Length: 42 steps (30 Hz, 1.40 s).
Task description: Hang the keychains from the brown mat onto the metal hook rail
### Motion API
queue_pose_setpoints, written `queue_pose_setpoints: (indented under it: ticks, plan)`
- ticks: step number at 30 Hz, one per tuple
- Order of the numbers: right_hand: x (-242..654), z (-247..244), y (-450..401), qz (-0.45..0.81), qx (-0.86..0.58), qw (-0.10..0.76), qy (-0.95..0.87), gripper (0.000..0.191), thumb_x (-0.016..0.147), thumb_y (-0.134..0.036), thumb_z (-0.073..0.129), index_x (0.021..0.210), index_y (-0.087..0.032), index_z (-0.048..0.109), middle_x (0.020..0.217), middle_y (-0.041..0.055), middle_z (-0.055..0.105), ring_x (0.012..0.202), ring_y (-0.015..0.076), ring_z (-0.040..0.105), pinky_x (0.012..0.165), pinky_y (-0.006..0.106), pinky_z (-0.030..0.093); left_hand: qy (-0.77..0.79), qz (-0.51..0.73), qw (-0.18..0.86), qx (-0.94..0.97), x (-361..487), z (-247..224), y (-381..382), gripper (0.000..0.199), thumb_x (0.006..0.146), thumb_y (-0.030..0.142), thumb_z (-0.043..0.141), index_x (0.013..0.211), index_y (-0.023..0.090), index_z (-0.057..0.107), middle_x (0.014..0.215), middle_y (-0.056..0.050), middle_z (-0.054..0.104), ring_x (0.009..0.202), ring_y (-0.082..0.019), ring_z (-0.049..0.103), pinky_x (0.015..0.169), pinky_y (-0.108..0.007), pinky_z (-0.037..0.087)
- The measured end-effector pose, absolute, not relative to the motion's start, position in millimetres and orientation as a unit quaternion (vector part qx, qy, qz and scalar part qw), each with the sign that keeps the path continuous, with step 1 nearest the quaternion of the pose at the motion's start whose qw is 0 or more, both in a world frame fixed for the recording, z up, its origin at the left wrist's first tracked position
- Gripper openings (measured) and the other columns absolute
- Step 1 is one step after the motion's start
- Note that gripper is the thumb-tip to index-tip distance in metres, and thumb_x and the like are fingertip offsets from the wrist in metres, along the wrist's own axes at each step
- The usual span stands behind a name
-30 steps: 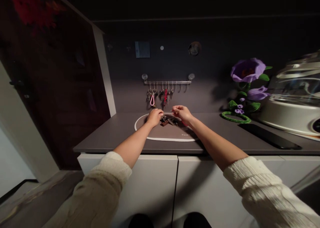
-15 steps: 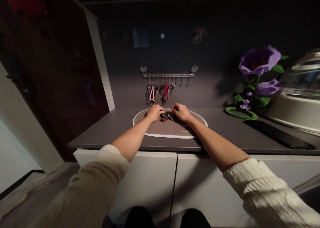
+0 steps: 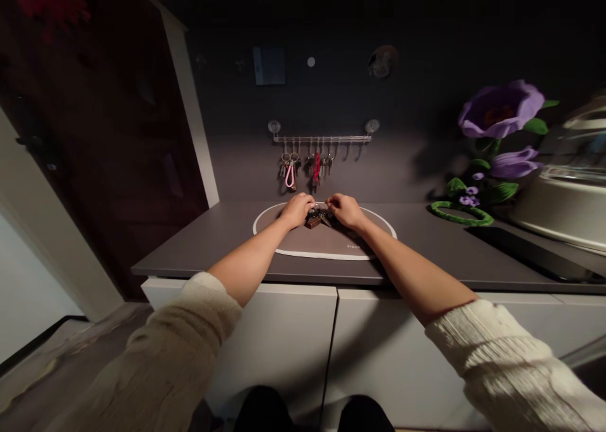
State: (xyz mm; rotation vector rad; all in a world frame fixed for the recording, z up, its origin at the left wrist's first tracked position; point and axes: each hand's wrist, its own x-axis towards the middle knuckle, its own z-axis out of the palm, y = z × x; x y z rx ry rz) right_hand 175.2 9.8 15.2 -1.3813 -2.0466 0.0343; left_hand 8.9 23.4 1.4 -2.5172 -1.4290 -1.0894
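A bunch of keys (image 3: 318, 218) with a brown fob (image 3: 313, 223) is between my two hands, low over an oval mat (image 3: 303, 246) with a white rim. My left hand (image 3: 298, 209) is closed, its fingertips pinching the bunch from the left. My right hand (image 3: 347, 211) is also closed, thumb and fingers pressed together at the bunch's right side. What lies in that pinch is too small to make out. Behind my hands, several key sets (image 3: 316, 167) hang from a clear hook rail (image 3: 322, 139) on the wall, one with a pink loop (image 3: 290, 176).
The mat lies on a grey countertop (image 3: 189, 242) above white cabinet doors (image 3: 279, 337). To the right stand purple artificial flowers (image 3: 502, 111) with a green ring base, a black flat object (image 3: 530, 255) and a large pale appliance (image 3: 572, 204). A dark door (image 3: 95, 135) is at left.
The camera view has shifted slightly. My left hand has moved a little closer to my right, and its fingertips now reach further onto the keys. The hanging key sets look unchanged.
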Motion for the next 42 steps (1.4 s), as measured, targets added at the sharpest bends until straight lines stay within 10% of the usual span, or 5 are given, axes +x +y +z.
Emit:
queue_pose_setpoints:
  ticks: [23,42]
  plan:
    - [171.9,16.8,7.2,0.041,-0.487,0.398,-0.777,0.018,0.079,-0.022,0.048,0.086,-0.015,0.062,0.082,0.0053,0.065,0.073,0.0126,0.056,0.069,0.023,0.039,-0.381,-0.574,-0.420,-0.590,16.0,14.6,14.8,0.011,0.083,0.017,0.044,0.079,0.012,0.052,0.095,-0.007,0.062,0.080,-0.008,0.057,0.078,-0.026,0.045]
    - [163.3,21.9,1.0,0.131,-0.365,0.495,-0.778,0.025,0.076,-0.039,0.050,0.084,-0.016,0.057,0.080,0.0023,0.060,0.068,0.0112,0.051,0.067,0.023,0.040,-0.314,-0.591,-0.459,-0.585,18.3,18.1,13.7,0.018,0.078,0.031,0.054,0.080,0.013,0.057,0.085,-0.003,0.063,0.078,-0.010,0.057,0.072,-0.023,0.044]
